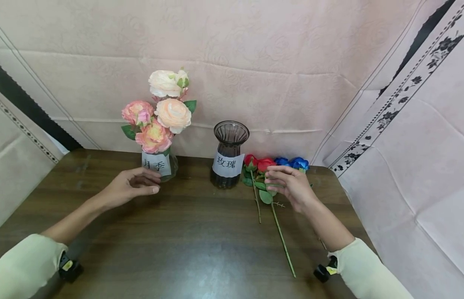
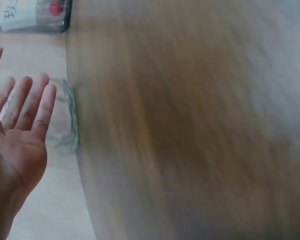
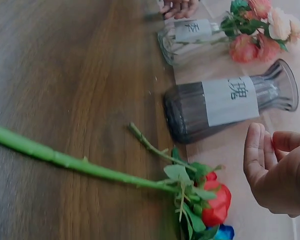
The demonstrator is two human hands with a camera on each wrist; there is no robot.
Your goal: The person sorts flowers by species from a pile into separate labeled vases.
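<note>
Far-left clear glass vase (image 1: 174, 167) holds pink-and-cream flowers (image 1: 170, 114). Only the left wrist view shows the left hand (image 2: 22, 142) palm-on, fingers straight; right hand (image 1: 291, 185) curves loosely.

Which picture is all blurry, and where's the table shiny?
Left wrist view: the table looks smeared and blurry, the left hand clearer; head view: a pale, shiny glare on the table's near part; right wrist view: the table's wood grain shows better.

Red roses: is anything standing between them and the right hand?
Nothing visible does. In the head view, the dark vase stands left of the red roses and the blue flowers lie right of them; neither separates them from the right hand.
</note>
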